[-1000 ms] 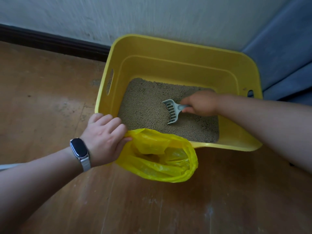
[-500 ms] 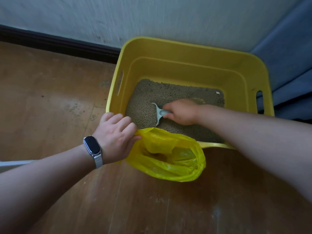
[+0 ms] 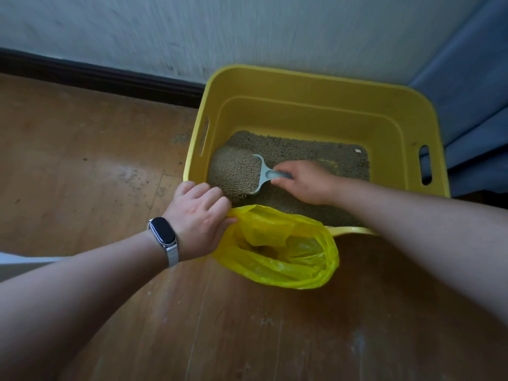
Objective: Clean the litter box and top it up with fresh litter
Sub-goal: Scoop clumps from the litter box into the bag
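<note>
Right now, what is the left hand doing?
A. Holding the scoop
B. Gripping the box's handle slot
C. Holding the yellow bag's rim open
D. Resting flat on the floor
C: the left hand pinches the yellow bag at its rim, while the right hand holds the loaded scoop.

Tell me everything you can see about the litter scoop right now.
The litter scoop is pale grey-blue, plastic by its look, with a short handle widening into a broad head. The head is heaped with tan litter granules, which hide any slots. It sits inside the yellow litter box, near its left wall, over the litter bed. The right hand grips the handle. The scoop's head points towards the left hand, which holds the yellow bag.
</note>
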Available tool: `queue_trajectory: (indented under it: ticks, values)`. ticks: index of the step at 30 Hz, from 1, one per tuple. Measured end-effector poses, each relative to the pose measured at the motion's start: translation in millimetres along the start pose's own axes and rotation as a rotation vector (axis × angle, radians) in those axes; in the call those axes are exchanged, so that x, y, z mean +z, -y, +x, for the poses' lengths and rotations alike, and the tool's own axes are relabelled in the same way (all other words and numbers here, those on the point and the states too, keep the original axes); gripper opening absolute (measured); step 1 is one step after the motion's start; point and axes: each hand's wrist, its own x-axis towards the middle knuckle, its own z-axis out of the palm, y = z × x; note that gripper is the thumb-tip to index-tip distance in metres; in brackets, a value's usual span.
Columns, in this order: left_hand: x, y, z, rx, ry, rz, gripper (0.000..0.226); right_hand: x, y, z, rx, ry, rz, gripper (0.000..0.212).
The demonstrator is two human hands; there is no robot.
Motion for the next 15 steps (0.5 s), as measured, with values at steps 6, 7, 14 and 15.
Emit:
queue_trajectory:
  ticks: [6,7,14,15]
  values:
    - [-6,-2,2,-0.021,0.063,-0.005,0.035,-15,0,-24,0.037,-0.026,0.098,0.019]
    - [-8,-3,2,-0.031,0.079,-0.004,0.035,-19,0,-30,0.045,-0.033,0.108,0.019]
    - [-18,-7,7,-0.063,0.199,0.006,0.034,-68,-4,-71,0.085,-0.131,0.125,0.021]
    - [-19,-8,8,-0.073,0.214,0.01,0.035,-74,-7,-77,0.091,-0.142,0.125,0.021]
